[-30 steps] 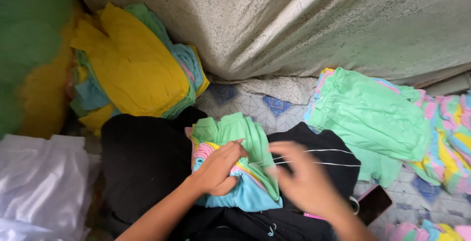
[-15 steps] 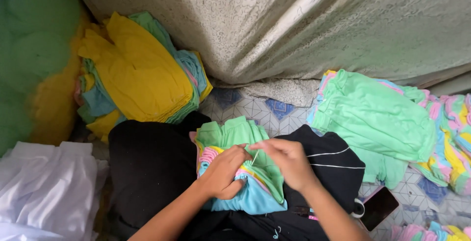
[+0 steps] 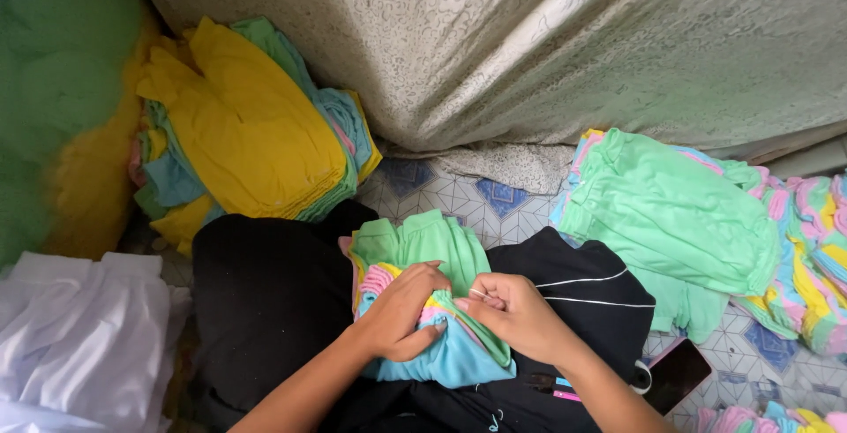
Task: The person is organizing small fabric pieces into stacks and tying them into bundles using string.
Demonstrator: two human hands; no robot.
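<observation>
Both hands point(image 3: 459, 309) pinch soft pastel garment point(image 3: 432, 309).

The dark flat phone point(image 3: 676, 374) is half tucked under the black trousers' edge, and the white folded cloth point(image 3: 84, 345) runs off the left and bottom edges. The striped pastel pile point(image 3: 816, 257) gets cut off on the right.
</observation>
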